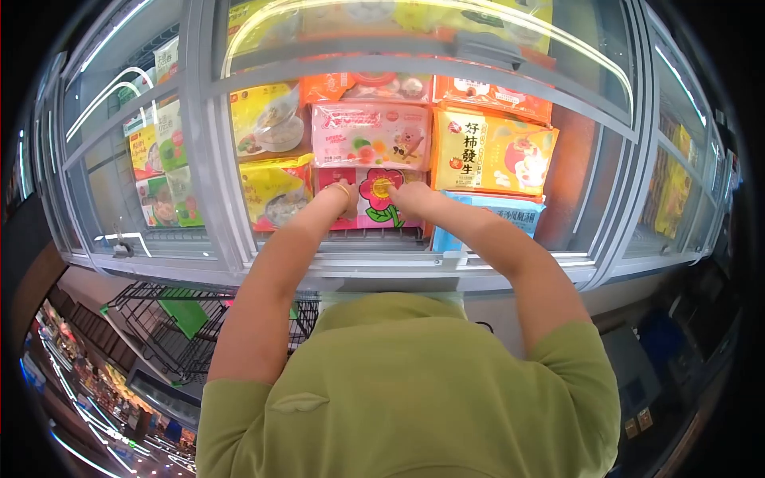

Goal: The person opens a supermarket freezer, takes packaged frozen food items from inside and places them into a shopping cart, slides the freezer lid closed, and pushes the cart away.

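A pink frozen-food bag (382, 209) with a large red flower printed on it lies low in the middle of the freezer. My left hand (347, 199) grips its left part, fingers curled and partly hidden. Closed over the right part, beside the flower, is my right hand (408, 199). Just above them sits a pink package (370, 137) with cartoon fruit. To the right of my right hand lie a yellow package (494, 155) with dark characters and a blue package (510, 213). A yellow bag (275, 191) is at the left.
The freezer's metal front rim (374, 271) runs beneath my forearms. A framed glass lid (494, 52) covers the back part, with more packages under it. Packages fill a side section (163, 151) at left. A black wire shopping cart (179, 327) stands below left.
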The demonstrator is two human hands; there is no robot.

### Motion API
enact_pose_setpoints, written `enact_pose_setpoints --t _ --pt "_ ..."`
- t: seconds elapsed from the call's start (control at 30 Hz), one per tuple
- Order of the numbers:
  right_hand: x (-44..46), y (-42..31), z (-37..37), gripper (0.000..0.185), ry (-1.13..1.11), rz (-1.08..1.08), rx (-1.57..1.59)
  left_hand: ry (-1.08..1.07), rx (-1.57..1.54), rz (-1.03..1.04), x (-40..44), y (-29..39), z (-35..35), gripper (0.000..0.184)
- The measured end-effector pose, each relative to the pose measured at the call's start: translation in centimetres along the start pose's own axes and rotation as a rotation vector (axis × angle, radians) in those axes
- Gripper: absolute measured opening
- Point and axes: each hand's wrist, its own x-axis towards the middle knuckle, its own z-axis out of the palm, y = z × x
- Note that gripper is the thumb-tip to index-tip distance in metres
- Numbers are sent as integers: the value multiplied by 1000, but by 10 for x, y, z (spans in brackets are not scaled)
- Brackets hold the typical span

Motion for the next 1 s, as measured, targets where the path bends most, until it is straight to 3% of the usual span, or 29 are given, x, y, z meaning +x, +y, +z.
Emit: enact_pose_setpoints --t 0.07,0.2,0.27,0.33,0.4,0.57,0.6,0.67,0.73,0.77,0.87,0.9,1.0 --pt "-1 -11 -15 49 -352 -123 -111 -330 216 158 14 0 -12 58" --pt "-7 -15 -12 33 -384 -162 71 -461 26 170 12 2 7 41" --pt "17 -6 13 59 -566 -104 -38 -447 222 188 6 3 17 42" --pt "29 -1 37 62 -582 -78 -39 -511 181 178 5 2 17 38" --pt "32 5 55 65 -397 -106 -79 -621 217 180 27 -7 28 38" --pt "40 2 51 66 -433 -85 -26 -838 286 191 63 -16 46 40" --pt "41 3 48 66 -474 -86 -48 -806 251 164 55 -11 39 40" --pt "36 -1 32 59 -354 -119 -84 -755 218 125 40 -8 21 40" --pt "30 -14 -6 49 -679 -5 6 -447 144 123 20 -5 6 42" --pt "23 -14 -6 39 -542 -24 10 -285 164 179 5 -4 -2 40" --pt "33 -4 -5 37 -501 -103 -96 -156 261 257 -10 -6 -16 37" --pt "27 0 -10 32 -352 -140 -82 78 119 285 -24 -13 -16 32" --pt "-26 -6 -59 27 120 -118 47 500 -110 412 -81 -16 -25 36"
